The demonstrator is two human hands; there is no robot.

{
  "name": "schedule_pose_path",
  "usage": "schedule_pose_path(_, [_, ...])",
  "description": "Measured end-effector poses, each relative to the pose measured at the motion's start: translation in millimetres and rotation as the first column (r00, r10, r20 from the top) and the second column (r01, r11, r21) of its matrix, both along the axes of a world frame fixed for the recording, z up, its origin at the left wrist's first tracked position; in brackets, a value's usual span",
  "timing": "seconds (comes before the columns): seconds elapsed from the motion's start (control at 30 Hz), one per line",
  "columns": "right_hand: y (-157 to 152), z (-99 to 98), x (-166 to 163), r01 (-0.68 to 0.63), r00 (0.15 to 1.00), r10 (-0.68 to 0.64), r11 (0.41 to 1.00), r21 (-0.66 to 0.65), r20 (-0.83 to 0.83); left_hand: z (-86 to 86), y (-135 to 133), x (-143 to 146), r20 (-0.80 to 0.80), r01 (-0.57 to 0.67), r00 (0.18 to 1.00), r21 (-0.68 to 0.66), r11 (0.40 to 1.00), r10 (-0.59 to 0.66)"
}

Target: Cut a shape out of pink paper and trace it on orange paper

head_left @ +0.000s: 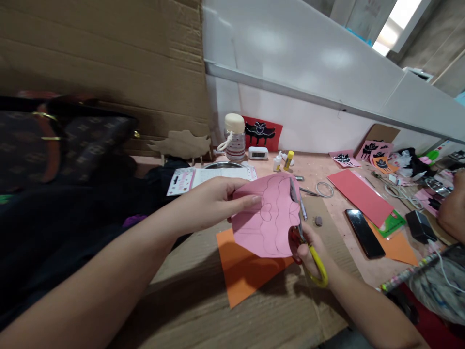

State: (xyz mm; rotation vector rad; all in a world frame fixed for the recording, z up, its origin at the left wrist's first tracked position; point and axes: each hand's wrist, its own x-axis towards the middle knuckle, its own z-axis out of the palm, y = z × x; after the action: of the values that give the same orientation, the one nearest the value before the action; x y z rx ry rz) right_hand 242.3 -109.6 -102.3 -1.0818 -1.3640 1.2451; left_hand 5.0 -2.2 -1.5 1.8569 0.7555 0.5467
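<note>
My left hand (214,201) pinches the left edge of a pink paper sheet (271,218) with pencilled wavy outlines, holding it above the table. In my right hand (312,249) are scissors (301,228) with red and yellow handles, fingers through the loops. The blades rise along the sheet's right edge. Below the pink sheet an orange sheet (243,269) lies flat on brown cardboard (189,300).
A black phone (364,232), a red sheet (361,196), a bottle (235,138), glue bottles (288,160), a small white clock (258,153) and paper crafts lie on the table. A dark patterned bag (69,140) sits left. Another person's hand (452,208) is at the right edge.
</note>
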Motion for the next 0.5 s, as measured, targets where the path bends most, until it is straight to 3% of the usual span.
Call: schedule_pose_path(0.5, [1, -9.5, 2, 0.019, 1.0, -0.019, 0.999, -0.028, 0.008, -2.0, 0, 0, -0.002, 0.02, 1.0, 0.019, 1.0, -0.02])
